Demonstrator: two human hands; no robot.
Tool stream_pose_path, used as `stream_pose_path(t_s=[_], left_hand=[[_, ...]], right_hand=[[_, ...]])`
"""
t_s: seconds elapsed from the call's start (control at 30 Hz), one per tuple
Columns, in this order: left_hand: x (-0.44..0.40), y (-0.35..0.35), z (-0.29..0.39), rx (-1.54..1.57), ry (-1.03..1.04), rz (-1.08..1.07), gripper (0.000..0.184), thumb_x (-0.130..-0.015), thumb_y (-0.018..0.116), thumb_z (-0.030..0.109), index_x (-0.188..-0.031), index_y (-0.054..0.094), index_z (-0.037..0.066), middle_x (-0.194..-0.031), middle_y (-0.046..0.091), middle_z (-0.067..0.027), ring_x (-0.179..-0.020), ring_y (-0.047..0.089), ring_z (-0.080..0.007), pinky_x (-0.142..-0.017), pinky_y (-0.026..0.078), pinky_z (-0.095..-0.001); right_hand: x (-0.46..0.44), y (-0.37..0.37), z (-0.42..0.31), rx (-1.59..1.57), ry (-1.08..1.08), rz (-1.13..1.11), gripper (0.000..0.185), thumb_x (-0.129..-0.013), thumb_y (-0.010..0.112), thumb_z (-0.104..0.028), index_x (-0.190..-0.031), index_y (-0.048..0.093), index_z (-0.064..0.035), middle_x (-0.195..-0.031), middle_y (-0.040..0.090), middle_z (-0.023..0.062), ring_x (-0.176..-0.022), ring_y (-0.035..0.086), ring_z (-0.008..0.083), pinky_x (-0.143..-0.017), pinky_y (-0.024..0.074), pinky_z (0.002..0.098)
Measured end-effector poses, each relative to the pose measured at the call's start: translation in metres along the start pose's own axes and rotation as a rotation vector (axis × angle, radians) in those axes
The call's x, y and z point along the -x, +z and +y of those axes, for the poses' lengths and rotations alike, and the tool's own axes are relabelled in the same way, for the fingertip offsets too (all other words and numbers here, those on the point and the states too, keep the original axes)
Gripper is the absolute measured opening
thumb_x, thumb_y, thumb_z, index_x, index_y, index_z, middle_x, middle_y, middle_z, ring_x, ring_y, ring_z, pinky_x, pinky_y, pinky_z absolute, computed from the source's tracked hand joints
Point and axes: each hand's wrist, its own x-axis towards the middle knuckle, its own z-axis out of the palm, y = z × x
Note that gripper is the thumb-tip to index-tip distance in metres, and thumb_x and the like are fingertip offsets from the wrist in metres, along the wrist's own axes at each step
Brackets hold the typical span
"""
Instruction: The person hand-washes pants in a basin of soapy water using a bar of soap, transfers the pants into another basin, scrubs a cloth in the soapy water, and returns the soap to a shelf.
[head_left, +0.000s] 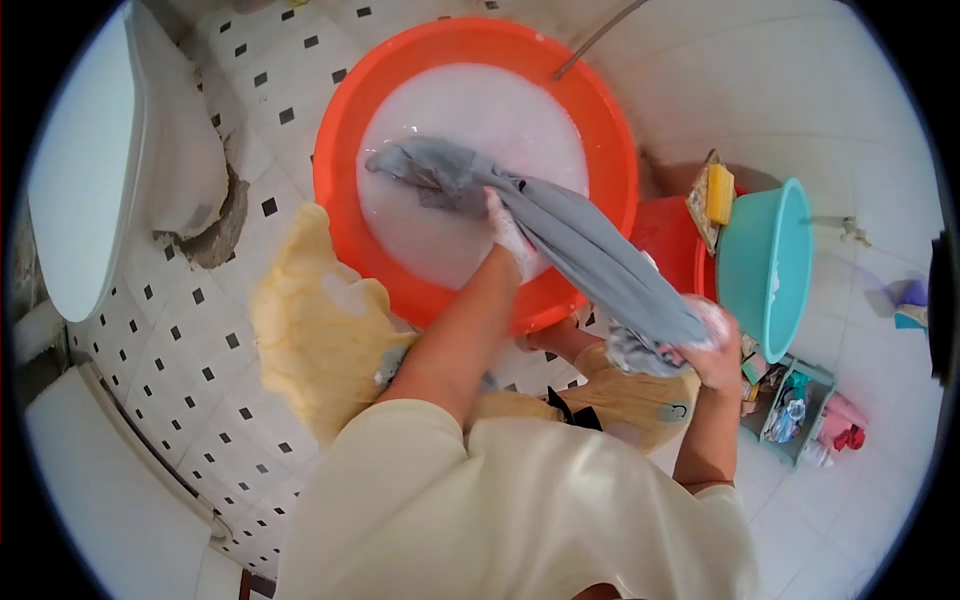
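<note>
A long wet grey garment [590, 240], shaped like a trouser leg, stretches across the orange basin [345, 120]. Its bunched far end lies in the cloudy, soapy water [480, 100]. My left hand [508, 232], wet with suds, grips the cloth near its middle, above the water. Over the basin's right side, my right hand [712, 345] is closed round the near end, with foam on the fingers. Part of the cloth hangs bunched beside that hand. The fingertips of both hands are partly hidden by the fabric.
To the right stand a red bucket [672, 235] and a tilted teal basin [765, 270]. A yellow soap bar [719, 195] rests by a brush. Lower right is a small grey-green rack [800, 430] of items. A white toilet [95, 170] stands left on the tiled floor [250, 370].
</note>
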Motion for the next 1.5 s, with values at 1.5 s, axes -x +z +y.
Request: stream_pose_path(t_s=[1.5], left_hand=[[0.053, -0.037, 0.01, 0.071, -0.605, -0.663, 0.06, -0.089, 0.027, 0.051, -0.137, 0.023, 0.015, -0.139, 0.028, -0.016, -0.127, 0.028, -0.0354, -0.103, 0.025, -0.0494]], right_hand=[[-0.165, 0.026, 0.136, -0.501, -0.084, -0.309, 0.043, -0.081, 0.057, -0.017, -0.121, 0.046, -0.0089, -0.113, 0.049, 0.0094, -0.102, 0.05, 0.0195, -0.086, 0.0426, 0.0367]])
